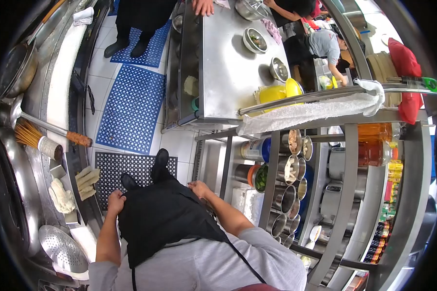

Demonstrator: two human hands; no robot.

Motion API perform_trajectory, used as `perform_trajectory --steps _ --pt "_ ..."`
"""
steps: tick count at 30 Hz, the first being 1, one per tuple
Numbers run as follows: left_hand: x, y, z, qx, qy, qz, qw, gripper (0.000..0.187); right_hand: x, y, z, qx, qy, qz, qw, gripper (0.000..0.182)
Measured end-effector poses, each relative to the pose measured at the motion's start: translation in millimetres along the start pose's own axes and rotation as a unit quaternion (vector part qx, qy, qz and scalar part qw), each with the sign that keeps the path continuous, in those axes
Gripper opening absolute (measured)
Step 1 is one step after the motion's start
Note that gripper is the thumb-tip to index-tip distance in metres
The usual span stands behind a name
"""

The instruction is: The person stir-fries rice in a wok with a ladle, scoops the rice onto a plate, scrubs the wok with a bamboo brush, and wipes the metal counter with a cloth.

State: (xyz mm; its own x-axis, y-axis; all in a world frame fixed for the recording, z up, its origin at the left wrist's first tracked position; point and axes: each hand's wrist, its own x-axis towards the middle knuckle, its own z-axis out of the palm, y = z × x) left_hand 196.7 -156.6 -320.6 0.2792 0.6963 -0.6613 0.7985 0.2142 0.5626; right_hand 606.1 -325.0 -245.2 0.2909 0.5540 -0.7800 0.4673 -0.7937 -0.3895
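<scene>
My left hand (115,201) is closed at the left edge of my black apron (165,218), fingers curled in against the cloth. On the other side, my right hand (199,189) pinches the apron's right edge. The cloth spreads between both hands, above my black shoes (160,162). Nearest to my left hand are folded work gloves (88,183) on the stove's edge, with another pale glove or cloth (62,196) beside them. To the right of my right hand stand several metal containers (283,198) on a rack, some with food in them.
A steel table (223,72) holds bowls (255,40) and a yellow container (273,94). A white towel (315,109) hangs on a rail. At left are a wok (14,194), a ladle (48,125) and a strainer (63,249). Other people stand beyond; blue mats (131,109) cover the floor.
</scene>
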Motion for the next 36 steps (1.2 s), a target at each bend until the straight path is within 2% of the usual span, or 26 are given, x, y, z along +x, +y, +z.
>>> perform_trajectory --steps 2,3,6,8,9,12,13,16,19,20,22,23,24,26,27,29,30,31,32,34,35,36 --pt "7 -4 4 -0.060 0.048 0.036 0.996 0.020 9 -12 -5 -0.012 -0.008 -0.006 1.000 0.046" --pt "11 4 -1 -0.016 0.068 0.029 0.997 0.020 15 -19 -8 -0.019 -0.013 -0.008 1.000 0.047" --pt "8 41 -19 -0.031 0.149 0.027 0.988 0.017 34 -47 -14 -0.038 -0.032 -0.096 0.994 0.049" --pt "22 40 -19 -0.268 0.121 0.024 0.955 0.013 44 -71 -3 0.011 0.037 -0.239 0.970 0.047" --pt "12 63 -40 -0.371 0.046 -0.074 0.924 0.014 36 -104 -8 0.038 0.004 -0.235 0.971 0.048" --pt "-14 106 -63 -0.611 0.104 -0.114 0.776 0.023 15 -192 -8 0.056 -0.071 -0.228 0.969 0.053" --pt "-6 96 -61 -0.658 0.168 -0.160 0.717 0.029 7 -216 -7 0.060 -0.088 -0.263 0.959 0.055" --pt "26 33 -53 -0.706 0.260 -0.288 0.592 0.036 -10 -270 3 0.043 -0.119 -0.371 0.920 0.054" --pt "12 43 -73 -0.677 0.289 -0.242 0.632 0.040 -28 -307 12 0.021 -0.144 -0.419 0.896 0.052" --pt "7 51 -78 -0.664 0.293 -0.234 0.647 0.040 -36 -318 11 0.041 -0.176 -0.390 0.903 0.050" --pt "0 45 -71 -0.706 0.233 -0.211 0.634 0.038 -48 -336 10 0.079 -0.238 -0.332 0.909 0.048" --pt "-2 44 -64 -0.732 0.191 -0.217 0.617 0.037 -53 -337 17 0.202 -0.251 -0.320 0.891 0.045" --pt "-7 51 -59 -0.756 0.149 -0.223 0.597 0.037 -53 -337 25 0.169 -0.199 -0.409 0.874 0.045" --pt "-43 97 -64 -0.788 -0.044 -0.094 0.607 0.052 -53 -338 40 0.096 -0.091 -0.573 0.809 0.046" --pt "-58 123 -67 -0.805 -0.098 0.010 0.586 0.056 -69 -343 37 0.074 -0.148 -0.553 0.817 0.049" --pt "-74 162 -77 -0.802 -0.200 0.218 0.519 0.064 -91 -350 43 0.033 -0.093 -0.617 0.781 0.055" --pt "-71 163 -84 -0.856 -0.171 0.152 0.463 0.066 -99 -352 44 0.012 -0.064 -0.647 0.760 0.058" --pt "-65 162 -93 -0.901 -0.141 0.085 0.402 0.069 -98 -359 35 -0.001 -0.092 -0.647 0.757 0.064" --pt "-58 162 -103 -0.935 -0.110 0.019 0.337 0.072 -98 -366 29 0.026 -0.064 -0.650 0.757 0.065" --pt "-76 194 -121 -0.908 -0.040 0.030 0.417 0.072 -100 -372 19 0.084 -0.010 -0.648 0.757 0.066" --pt "-114 249 -128 -0.827 -0.001 0.110 0.552 0.070 -99 -374 9 0.104 0.006 -0.640 0.761 0.069" --pt "-135 279 -130 -0.719 0.038 0.187 0.668 0.069 -102 -373 4 0.135 0.013 -0.638 0.758 0.070"
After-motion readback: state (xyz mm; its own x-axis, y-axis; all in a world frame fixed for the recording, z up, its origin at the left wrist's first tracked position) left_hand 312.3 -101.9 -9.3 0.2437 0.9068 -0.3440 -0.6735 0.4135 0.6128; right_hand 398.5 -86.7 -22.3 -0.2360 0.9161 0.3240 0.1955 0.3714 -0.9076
